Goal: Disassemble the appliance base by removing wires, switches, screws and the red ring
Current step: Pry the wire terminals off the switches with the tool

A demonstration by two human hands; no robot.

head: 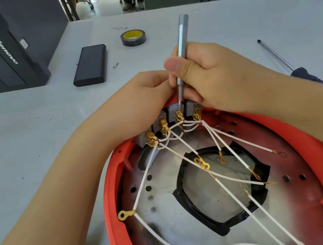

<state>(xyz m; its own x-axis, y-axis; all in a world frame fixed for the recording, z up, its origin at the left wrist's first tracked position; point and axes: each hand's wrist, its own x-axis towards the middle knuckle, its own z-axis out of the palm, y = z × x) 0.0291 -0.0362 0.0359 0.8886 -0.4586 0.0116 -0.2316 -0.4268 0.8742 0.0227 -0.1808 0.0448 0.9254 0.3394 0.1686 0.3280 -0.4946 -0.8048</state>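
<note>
1. Appliance base (172, 213) sits on the table (28, 128), underside up, red ring (110, 196) round its rim.
2. Four grey switches (173, 113) in a row at the far rim, directly under the fingertips, each with gold terminals.
3. White wires (184, 148) fan from the terminals toward the near side; several ring lugs hang free.
4. Right hand (213, 78) grips a slim grey screwdriver (181, 39), tip on the third switch's terminal.
5. Left hand (147, 94) curls over the far rim; what it holds, cannot tell.
6. Beyond the fingers: tape roll (133, 38), black case (90, 65), one loose bit (115, 65).

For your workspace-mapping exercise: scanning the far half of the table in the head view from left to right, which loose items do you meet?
Black case → small screwdriver bit → roll of tape → long screwdriver.
</note>
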